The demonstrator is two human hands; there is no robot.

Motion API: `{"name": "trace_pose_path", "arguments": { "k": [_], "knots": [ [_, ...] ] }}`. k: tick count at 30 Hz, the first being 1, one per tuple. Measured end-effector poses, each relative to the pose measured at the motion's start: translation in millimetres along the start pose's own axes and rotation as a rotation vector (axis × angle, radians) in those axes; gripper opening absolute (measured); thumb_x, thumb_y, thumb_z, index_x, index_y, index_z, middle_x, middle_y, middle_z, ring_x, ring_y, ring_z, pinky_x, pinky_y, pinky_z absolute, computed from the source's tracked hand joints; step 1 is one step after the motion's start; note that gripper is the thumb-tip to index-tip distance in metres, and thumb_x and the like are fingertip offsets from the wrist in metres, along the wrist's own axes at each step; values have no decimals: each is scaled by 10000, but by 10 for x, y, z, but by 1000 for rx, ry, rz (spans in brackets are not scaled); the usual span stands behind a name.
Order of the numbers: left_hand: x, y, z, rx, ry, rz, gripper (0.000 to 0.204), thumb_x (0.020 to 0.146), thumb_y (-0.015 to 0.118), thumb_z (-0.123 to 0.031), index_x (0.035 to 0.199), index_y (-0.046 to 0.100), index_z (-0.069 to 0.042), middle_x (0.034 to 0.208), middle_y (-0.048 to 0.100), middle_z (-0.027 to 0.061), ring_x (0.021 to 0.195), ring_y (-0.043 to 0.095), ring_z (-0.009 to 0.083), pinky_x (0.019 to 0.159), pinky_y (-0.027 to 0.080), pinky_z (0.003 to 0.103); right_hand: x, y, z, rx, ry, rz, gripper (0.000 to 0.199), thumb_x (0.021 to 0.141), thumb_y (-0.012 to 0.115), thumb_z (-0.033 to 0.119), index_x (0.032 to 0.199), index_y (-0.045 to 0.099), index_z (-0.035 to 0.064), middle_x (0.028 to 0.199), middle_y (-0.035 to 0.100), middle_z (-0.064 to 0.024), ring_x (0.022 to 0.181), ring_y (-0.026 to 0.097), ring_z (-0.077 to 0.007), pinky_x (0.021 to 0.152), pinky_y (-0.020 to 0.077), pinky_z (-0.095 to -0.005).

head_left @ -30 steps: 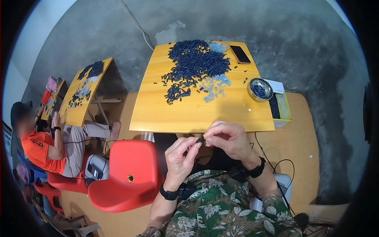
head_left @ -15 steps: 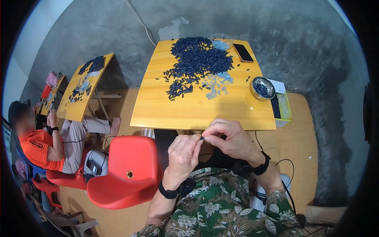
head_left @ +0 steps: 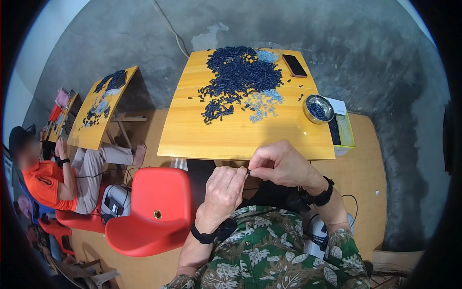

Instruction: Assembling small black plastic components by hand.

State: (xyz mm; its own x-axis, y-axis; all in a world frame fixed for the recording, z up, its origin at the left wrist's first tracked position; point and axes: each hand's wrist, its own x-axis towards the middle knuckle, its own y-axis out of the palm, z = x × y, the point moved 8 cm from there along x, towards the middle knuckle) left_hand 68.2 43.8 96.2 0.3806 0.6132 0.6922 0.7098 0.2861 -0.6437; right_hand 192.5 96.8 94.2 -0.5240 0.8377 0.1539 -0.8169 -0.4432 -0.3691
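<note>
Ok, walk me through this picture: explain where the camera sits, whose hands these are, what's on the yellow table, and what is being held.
The camera is worn on a person's head and looks down, so its wide lens bends the edges. The two hands at the bottom are that person's own: the left hand and the right hand meet fingertip to fingertip, pinching one tiny dark part between them; it is too small to make out further. Ahead is a yellow table with a heap of small dark pieces, a patch of pale blue pieces, a metal bowl and a phone. A red chair stands at the left, and another person sits at a second table.
</note>
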Motion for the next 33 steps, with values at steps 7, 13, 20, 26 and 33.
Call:
{"name": "trace_pose_path", "arguments": {
  "k": [7,13,20,26,33],
  "knots": [
    [29,-5,-13,-29,3,51,274,725,718,66,979,633,8,806,614,128,722,594,305,644,489,387,1,46,190,-330,-232,65,64,815,722,27,871,691,27,747,661,10,652,574,-40,576,455,-213],
    [36,-116,38,-101,-112,-63,195,740,732,41,919,669,-1,781,630,118,709,616,276,621,497,350,-20,108,-177,377,78,85,71,887,679,88,913,685,22,763,673,0,656,612,-55,569,502,-214],
    [-20,-148,130,-270,-263,-156,143,783,720,31,913,669,-2,785,649,116,688,630,255,605,499,323,-127,126,-160,371,-7,-88,86,910,671,95,923,669,11,762,650,14,664,592,-36,581,504,-197],
    [31,-181,22,-110,-130,-165,147,784,716,36,913,656,2,782,646,114,686,628,258,605,499,325,-161,108,-95,196,-78,-192,62,906,662,67,902,644,8,742,640,5,656,584,-48,579,490,-212],
    [-36,-150,145,-302,-295,-134,130,778,717,36,897,674,6,765,648,98,677,627,212,596,493,300,-173,97,-48,204,-104,-167,46,869,679,22,903,648,18,778,648,-35,696,599,-85,619,481,-243]
  ]
}}
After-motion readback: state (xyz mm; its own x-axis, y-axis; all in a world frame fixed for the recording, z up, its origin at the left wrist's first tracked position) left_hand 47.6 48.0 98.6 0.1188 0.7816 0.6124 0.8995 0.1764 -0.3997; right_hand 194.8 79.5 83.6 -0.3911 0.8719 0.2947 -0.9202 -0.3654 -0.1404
